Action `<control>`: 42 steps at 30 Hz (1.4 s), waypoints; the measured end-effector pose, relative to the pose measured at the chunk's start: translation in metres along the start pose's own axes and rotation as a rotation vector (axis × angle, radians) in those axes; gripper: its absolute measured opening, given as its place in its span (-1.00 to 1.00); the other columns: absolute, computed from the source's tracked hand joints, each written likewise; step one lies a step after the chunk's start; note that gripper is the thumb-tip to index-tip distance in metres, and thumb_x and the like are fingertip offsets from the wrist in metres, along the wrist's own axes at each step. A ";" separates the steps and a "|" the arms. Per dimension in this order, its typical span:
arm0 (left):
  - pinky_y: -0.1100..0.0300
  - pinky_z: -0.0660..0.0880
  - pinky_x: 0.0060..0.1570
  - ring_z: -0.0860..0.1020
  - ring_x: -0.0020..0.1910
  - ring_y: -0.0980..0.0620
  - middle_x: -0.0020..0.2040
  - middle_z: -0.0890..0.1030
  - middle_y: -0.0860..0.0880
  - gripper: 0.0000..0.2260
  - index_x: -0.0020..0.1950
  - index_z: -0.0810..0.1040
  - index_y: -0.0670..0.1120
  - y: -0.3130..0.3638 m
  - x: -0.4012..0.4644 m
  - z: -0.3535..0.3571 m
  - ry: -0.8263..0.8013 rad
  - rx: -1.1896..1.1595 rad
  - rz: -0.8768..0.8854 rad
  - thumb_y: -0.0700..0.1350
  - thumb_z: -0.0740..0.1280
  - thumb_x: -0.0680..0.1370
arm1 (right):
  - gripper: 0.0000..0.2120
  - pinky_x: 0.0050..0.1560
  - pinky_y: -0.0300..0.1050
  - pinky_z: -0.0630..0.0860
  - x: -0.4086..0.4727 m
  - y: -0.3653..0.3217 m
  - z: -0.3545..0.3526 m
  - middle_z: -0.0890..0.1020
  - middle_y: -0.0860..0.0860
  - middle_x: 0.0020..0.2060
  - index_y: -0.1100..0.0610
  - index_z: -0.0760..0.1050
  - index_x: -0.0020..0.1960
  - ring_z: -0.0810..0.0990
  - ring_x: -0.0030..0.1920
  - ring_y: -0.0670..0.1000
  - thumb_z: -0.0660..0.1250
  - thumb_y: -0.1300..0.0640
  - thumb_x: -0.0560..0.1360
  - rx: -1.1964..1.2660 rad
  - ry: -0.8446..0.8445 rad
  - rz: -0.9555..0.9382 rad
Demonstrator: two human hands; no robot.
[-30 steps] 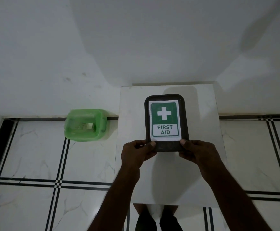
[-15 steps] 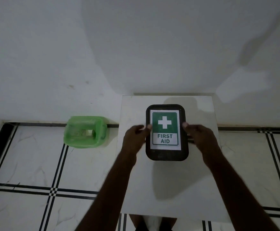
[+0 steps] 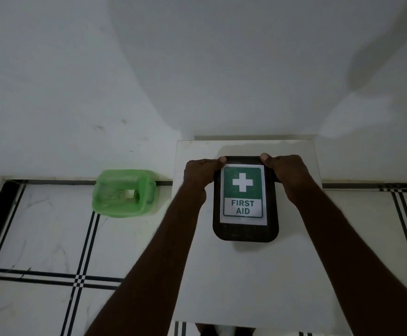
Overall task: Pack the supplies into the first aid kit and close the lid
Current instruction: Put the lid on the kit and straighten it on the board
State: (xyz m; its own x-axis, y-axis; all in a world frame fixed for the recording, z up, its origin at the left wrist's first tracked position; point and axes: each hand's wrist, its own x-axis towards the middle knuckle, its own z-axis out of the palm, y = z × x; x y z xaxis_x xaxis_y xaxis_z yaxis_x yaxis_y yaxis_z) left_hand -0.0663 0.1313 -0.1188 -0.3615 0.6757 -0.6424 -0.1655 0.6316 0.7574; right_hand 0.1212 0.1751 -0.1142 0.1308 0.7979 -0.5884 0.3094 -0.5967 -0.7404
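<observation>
Both of my hands grip the far end of the first aid kit [image 3: 245, 232], one at each upper corner. My left hand [image 3: 201, 174] curls over the top-left corner, thumb tip lying on the lid near the edge of the label [image 3: 243, 194], the other fingers wrapped down out of sight behind the rim. My right hand [image 3: 287, 174] does the same at the top-right corner, thumb on the lid, fingers folded round the side. The kit is a dark, rounded rectangular box with its lid shut, lying flat on the white table [image 3: 246, 287], toward the far half of the top and close to the wall [image 3: 197, 69]. Its label shows a white cross on green above the words FIRST AID, reading upright from where I stand. On the tiled floor [image 3: 40, 238] to the left of the table, against the base of the wall, sits a green plastic container [image 3: 122, 194], tipped so that its opening faces me. I cannot make out what is inside it.
</observation>
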 end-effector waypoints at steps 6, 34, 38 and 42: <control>0.01 0.60 0.14 0.66 -0.03 -0.07 -0.11 0.70 -0.09 -0.71 0.04 0.66 -0.23 -0.003 -0.010 0.006 0.024 0.077 0.068 -0.01 0.48 0.49 | -0.71 0.02 -0.03 0.55 -0.009 0.007 -0.001 0.65 0.08 -0.23 0.14 0.50 -0.23 0.63 -0.15 0.08 0.38 -0.07 0.49 0.027 0.020 -0.045; 0.15 0.64 -0.07 0.67 -0.10 0.07 -0.11 0.72 0.03 -0.90 0.04 0.67 -0.07 -0.102 -0.126 -0.028 0.181 0.188 0.184 -0.11 0.40 0.56 | -0.77 -0.09 -0.04 0.61 -0.130 0.109 -0.009 0.66 0.05 -0.14 0.14 0.54 0.02 0.65 -0.14 0.03 0.43 0.03 0.45 -0.024 0.141 -0.070; 0.08 0.68 -0.20 0.69 -0.21 -0.04 -0.14 0.71 -0.07 -0.90 0.01 0.61 -0.16 -0.104 -0.129 -0.016 0.240 0.129 0.182 -0.14 0.37 0.58 | -0.78 -0.07 0.06 0.66 -0.128 0.110 -0.008 0.65 0.13 -0.07 0.20 0.51 0.06 0.67 -0.16 0.06 0.41 0.12 0.48 0.137 0.087 0.025; 0.05 0.67 -0.11 0.69 -0.13 -0.04 -0.11 0.70 -0.05 -0.93 -0.01 0.61 -0.13 -0.100 -0.123 -0.017 0.198 0.124 0.169 -0.14 0.38 0.58 | -0.81 -0.05 0.12 0.66 -0.127 0.105 -0.007 0.65 0.08 -0.12 0.15 0.51 0.02 0.67 -0.22 0.03 0.41 0.09 0.48 0.100 0.132 -0.011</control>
State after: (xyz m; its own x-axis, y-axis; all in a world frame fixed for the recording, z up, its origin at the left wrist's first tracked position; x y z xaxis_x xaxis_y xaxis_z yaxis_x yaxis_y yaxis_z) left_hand -0.0214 -0.0213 -0.1135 -0.5486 0.6958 -0.4636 0.0216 0.5661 0.8241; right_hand 0.1438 0.0115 -0.1153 0.2524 0.8049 -0.5370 0.2176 -0.5880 -0.7791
